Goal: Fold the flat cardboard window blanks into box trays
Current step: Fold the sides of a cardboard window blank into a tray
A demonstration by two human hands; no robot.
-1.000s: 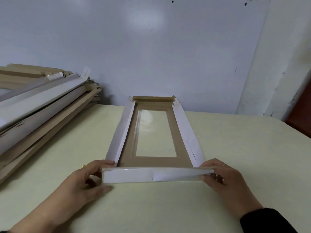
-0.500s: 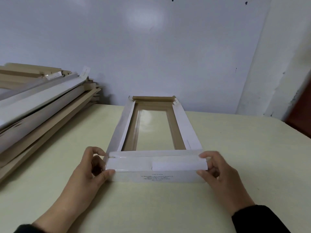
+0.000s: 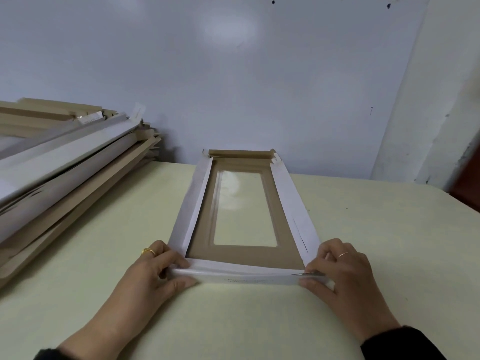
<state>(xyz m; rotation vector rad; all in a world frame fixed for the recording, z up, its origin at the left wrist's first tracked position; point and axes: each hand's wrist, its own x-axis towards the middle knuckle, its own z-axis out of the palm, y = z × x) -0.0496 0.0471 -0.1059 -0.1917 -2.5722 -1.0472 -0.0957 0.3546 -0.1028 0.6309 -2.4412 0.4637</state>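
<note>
A long cardboard window blank point(image 3: 244, 258) lies lengthwise on the pale table point(image 3: 233, 320), brown inside, white outside, with a clear film window in its middle. Its two long white side flaps stand partly raised and the far end flap is folded up. The near end flap point(image 3: 241, 275) is folded into a low white wall. My left hand point(image 3: 155, 276) pinches that wall's left corner between thumb and fingers. My right hand point(image 3: 345, 276) pinches its right corner the same way.
A tall stack of flat cardboard blanks point(image 3: 59, 172) fills the table's left side, against the wall. A whiteboard-like panel point(image 3: 233, 74) stands behind the table. The table's right edge runs near a dark red surface point(image 3: 467, 183).
The near end flap stood tall with its white face up half a second ago. Now it is rolled down into a lower wall, and both hands have shifted to pinch its corners.
</note>
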